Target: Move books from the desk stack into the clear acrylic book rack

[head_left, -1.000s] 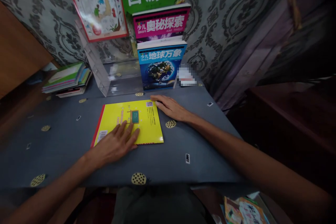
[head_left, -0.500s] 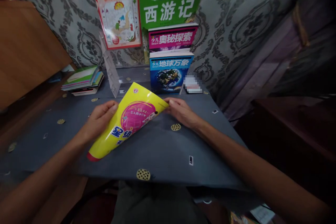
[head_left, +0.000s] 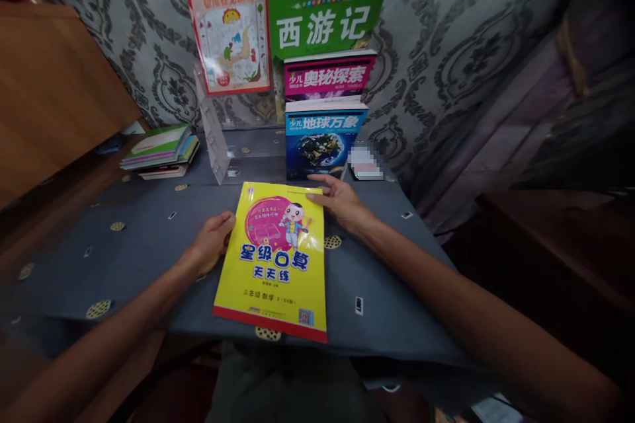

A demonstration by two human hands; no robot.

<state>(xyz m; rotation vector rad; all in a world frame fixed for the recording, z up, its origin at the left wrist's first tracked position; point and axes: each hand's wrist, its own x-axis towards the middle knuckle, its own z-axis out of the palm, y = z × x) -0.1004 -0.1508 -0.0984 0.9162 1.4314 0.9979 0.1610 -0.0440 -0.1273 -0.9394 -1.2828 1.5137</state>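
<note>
A yellow workbook (head_left: pixel 278 258) with a red bottom strip faces me, front cover up, its lower part over the table's near edge. My left hand (head_left: pixel 215 238) is closed on its left edge, thumb along the side. At the top right corner, my right hand (head_left: pixel 340 201) has its thumb on the cover and its index finger stretched out beyond the top edge. The other right fingers are hidden. Just beyond the workbook stands a clear plastic rack (head_left: pixel 215 142) with a blue book showing the earth (head_left: pixel 320 149) in its front right part.
Behind the blue book rise a magenta book (head_left: pixel 330 76), a green book (head_left: pixel 327 10) and a red-bordered picture book (head_left: pixel 231 26). Left of the rack lies a stack of books (head_left: pixel 161 149). A pale blurred item (head_left: pixel 366 162) sits to the right. Patterned grey cloth (head_left: pixel 387 244) covers the table.
The workbook has gone from curled and tilted to flat, with its whole cover showing. My left hand has shifted right, and my right index finger has stretched out.
</note>
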